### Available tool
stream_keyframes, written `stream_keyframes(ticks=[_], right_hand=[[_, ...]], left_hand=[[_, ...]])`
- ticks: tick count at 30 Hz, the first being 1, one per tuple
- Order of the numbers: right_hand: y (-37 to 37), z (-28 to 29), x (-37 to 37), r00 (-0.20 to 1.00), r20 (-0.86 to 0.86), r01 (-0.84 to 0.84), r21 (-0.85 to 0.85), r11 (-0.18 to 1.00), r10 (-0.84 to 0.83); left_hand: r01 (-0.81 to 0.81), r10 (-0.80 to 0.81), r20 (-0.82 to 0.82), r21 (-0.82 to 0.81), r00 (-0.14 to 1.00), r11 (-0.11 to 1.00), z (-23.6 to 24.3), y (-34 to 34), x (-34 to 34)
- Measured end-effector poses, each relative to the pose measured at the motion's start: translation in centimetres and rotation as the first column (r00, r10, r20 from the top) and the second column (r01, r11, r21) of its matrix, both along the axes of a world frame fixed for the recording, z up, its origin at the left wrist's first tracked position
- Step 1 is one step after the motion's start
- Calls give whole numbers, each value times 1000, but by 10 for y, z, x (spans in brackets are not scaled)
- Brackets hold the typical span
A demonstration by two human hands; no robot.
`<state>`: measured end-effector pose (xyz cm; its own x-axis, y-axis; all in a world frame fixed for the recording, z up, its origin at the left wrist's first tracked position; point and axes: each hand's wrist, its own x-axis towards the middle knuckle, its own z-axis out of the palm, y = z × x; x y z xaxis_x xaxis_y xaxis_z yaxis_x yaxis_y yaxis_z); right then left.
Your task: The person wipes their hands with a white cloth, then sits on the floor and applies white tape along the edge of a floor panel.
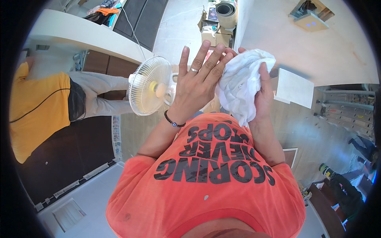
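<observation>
My left hand, with a ring and a dark beaded bracelet, is raised in the middle of the view, back up, fingers stretched out and a little apart. Its fingertips reach beside the left edge of a crumpled white cloth; whether they touch it I cannot tell. My right hand grips the cloth, thumb along its right side and some fingertips showing behind its top. A white fan with a round wire cage stands just left of my left hand.
Another person in a yellow top is at the left. Cardboard boxes with a rolled mat are at the top, a white panel at the right, a dark-clad person at the far right. A shelf holding clothes is upper left.
</observation>
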<state>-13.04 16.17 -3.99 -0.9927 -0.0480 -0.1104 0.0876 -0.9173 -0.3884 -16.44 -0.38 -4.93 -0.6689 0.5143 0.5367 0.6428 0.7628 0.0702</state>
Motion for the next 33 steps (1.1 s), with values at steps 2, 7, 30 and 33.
stream_keyframes(ticks=[2,7,30,33], right_hand=[[3,-2,-1,1000,-25,-16,-18,1000,16],[16,-14,-5,996,-89,16,-165,986,-31],[-2,-46,2,992,92,-96,92,991,88],[0,-33,14,979,-204,94,412,907,-9]], left_hand=[[5,-5,-6,10,1000,1000,-3,0,1],[27,-27,10,-4,1000,1000,2,-2,-1],[-399,-530,666,743,525,537,9,20,22],[-345,-579,599,798,554,495,10,18,19]])
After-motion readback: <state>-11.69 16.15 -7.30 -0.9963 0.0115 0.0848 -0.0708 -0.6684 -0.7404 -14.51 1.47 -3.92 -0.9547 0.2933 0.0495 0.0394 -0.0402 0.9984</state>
